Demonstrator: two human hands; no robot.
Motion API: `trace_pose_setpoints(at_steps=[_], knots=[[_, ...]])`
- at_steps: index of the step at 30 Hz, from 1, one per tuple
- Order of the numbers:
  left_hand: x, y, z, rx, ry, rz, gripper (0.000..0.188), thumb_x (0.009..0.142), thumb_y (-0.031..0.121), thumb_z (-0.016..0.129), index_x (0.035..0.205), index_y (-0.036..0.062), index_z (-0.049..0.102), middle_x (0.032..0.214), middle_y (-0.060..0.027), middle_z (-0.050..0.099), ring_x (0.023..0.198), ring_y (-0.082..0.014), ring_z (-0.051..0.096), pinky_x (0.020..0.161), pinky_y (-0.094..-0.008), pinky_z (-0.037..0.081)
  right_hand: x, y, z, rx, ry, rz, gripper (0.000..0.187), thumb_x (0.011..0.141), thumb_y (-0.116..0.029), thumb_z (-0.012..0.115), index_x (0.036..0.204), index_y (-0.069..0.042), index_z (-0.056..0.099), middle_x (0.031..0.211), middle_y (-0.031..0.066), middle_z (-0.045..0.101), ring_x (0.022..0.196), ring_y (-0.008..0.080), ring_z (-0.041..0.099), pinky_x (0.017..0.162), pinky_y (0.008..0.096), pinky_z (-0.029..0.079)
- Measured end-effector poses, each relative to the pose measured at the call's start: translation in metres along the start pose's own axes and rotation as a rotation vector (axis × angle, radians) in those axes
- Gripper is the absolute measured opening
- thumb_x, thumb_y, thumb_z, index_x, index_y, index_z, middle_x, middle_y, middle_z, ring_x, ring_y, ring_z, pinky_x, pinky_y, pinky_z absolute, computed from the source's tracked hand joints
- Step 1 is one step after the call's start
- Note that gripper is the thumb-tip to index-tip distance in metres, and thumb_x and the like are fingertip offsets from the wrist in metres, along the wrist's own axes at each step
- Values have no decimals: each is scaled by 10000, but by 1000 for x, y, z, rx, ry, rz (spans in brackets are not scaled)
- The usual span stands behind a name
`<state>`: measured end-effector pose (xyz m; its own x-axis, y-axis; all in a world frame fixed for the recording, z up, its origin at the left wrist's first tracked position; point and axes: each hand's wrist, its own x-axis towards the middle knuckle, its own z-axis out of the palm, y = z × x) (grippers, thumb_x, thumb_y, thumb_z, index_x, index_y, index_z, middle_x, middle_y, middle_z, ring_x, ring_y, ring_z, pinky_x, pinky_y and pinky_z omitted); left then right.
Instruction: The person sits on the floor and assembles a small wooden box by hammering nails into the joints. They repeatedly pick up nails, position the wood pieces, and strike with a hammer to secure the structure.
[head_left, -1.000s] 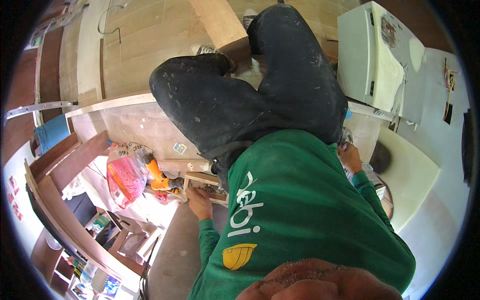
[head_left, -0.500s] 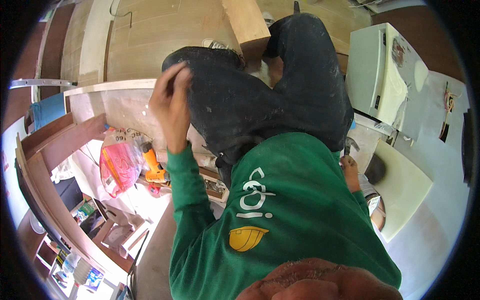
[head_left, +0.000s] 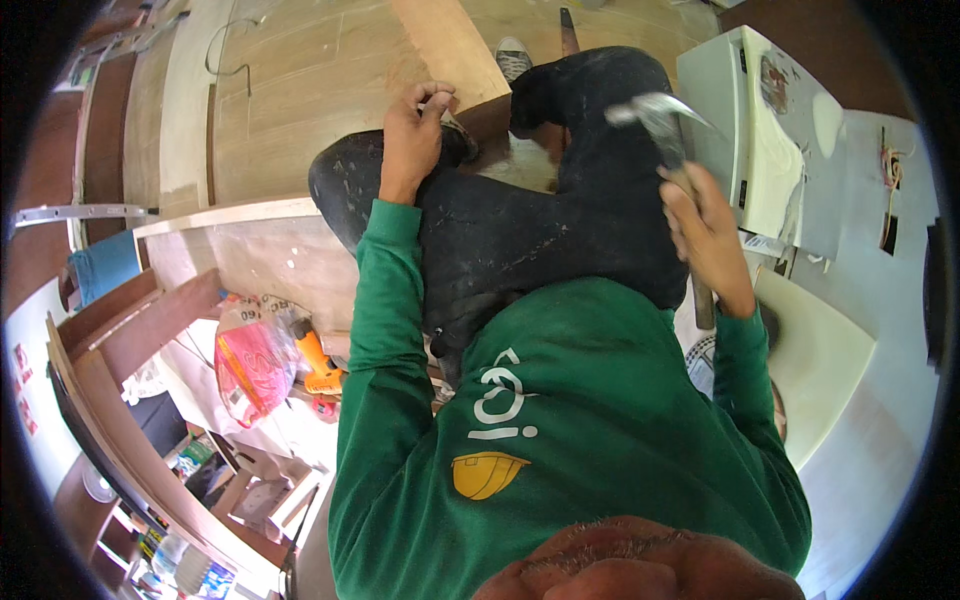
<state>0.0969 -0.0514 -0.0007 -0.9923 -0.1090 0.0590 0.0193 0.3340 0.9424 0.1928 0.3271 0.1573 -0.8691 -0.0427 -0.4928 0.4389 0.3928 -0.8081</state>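
My right hand (head_left: 708, 222) is wrapped round the handle of a claw hammer (head_left: 672, 150). The hammer's metal head, slightly smeared by motion, is raised over my right thigh. My left hand (head_left: 412, 140) is above my left knee, at the near end of a pale wooden board (head_left: 450, 45). Its thumb and fingers are pinched together; whatever they hold is too small to make out. The board extends away from me between my legs, and its darker end face is turned toward me.
On the left are an orange cordless drill (head_left: 318, 358), a red-and-clear plastic bag (head_left: 250, 365) and wooden framing (head_left: 130, 300). A white cabinet-like box (head_left: 712, 110) stands at right, above a pale panel (head_left: 820, 360). A saw-like blade (head_left: 569, 32) lies beyond my right knee.
My right hand has risen from beside my right hip to above the thigh, bringing the hammer up. My left hand has moved right to the board's end, its fingers now pinched.
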Motion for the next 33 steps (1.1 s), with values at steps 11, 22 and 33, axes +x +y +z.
trace_pose_setpoints(at_steps=[11, 22, 33], knots=[[-12, -3, 21, 211, 105, 124, 152, 1045, 77, 673, 1080, -15, 789, 995, -170, 807, 981, -310, 775, 903, -405, 582, 74, -8, 25, -277, -128, -377, 437, 1092, -432, 687, 1193, -16, 601, 905, 133, 621, 789, 263, 553, 767, 421, 498], [-12, -13, 25, 103, 126, 61, 149, 1045, 72, 680, 1095, -18, 787, 1029, -171, 804, 992, -294, 768, 920, -381, 579, 70, 8, 23, -226, -129, -235, 451, 1085, -432, 697, 1250, -16, 636, 1013, 173, 677, 899, 293, 644, 857, 426, 525], [-13, -9, 27, 275, 143, 183, 125, 1029, 67, 689, 1082, 20, 792, 1075, -169, 773, 1043, -373, 708, 961, -446, 555, 83, -12, 36, -335, -151, -300, 417, 1080, -368, 684, 1268, -6, 598, 991, 254, 699, 875, 376, 691, 833, 464, 537]])
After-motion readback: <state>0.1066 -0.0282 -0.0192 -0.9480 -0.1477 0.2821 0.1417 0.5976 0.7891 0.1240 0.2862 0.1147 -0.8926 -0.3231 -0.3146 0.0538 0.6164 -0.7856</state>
